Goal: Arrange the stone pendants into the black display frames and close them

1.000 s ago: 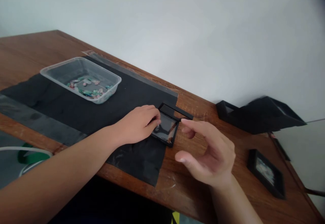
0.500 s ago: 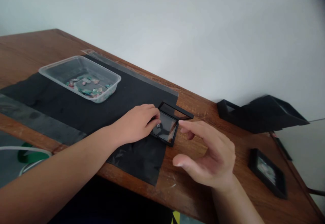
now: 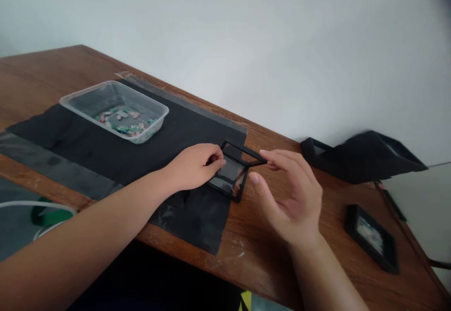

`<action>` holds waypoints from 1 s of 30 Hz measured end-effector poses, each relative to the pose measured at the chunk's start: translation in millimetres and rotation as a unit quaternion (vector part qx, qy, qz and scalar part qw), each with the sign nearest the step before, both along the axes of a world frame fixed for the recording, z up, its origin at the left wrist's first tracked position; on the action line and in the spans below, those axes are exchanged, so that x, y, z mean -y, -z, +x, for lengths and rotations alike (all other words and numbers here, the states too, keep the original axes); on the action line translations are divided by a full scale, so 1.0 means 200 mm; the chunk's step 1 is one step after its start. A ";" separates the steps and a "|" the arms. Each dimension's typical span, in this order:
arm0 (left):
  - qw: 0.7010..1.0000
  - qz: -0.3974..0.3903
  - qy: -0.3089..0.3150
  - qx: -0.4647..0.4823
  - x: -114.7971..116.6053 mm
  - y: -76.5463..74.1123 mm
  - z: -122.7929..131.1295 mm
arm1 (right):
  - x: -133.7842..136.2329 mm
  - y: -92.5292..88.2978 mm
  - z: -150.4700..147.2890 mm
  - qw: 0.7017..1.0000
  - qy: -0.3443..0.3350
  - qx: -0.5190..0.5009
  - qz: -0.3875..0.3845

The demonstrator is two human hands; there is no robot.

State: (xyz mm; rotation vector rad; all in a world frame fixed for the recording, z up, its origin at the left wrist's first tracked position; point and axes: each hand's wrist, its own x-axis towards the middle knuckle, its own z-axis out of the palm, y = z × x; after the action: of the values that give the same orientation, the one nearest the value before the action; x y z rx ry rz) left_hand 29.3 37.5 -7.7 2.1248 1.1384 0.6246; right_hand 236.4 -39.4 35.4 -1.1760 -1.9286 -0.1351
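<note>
A small black hinged display frame (image 3: 237,193) with clear film panels sits at the right end of the black sheet, its upper half tilted up. My left hand (image 3: 197,165) is closed at the left side of this frame, thumb resting over the lower film; its other fingertips are partly hidden. My right hand (image 3: 294,196) is open on the right, thumb and fingers apart. Its index fingertip is at the right corner of the raised half, seemingly touching it, while the thumb hovers beside the lower half.
A clear plastic tub (image 3: 114,85) with several green, pink and white stones stands on the black sheet (image 3: 188,135). To the right lie a black framed piece (image 3: 369,236) and a black bag-like object (image 3: 359,156) against the wall. The wooden table's front edge runs close to my body.
My right hand has moved up to the raised half's corner, its thumb turning upward. A small white spot by my left thumb no longer shows. The view has shifted slightly.
</note>
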 end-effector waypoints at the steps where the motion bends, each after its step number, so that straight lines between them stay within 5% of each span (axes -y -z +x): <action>1: 1.000 0.004 -0.002 -0.007 0.00 0.00 0.00 | 0.00 0.00 0.00 1.000 0.004 0.000 0.000; 14: 0.994 0.091 0.009 -0.062 0.01 0.02 0.00 | 0.00 0.00 0.00 1.000 -0.018 -0.012 -0.015; 30: 0.996 0.068 0.043 -0.041 0.02 0.00 -0.02 | 0.00 0.00 0.01 1.000 -0.012 -0.012 -0.016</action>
State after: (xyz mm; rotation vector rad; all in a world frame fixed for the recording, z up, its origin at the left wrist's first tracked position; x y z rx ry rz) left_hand 24.8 33.3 -7.2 2.3203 1.0681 0.5957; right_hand 238.0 -40.2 35.4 -1.1701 -1.9309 -0.0770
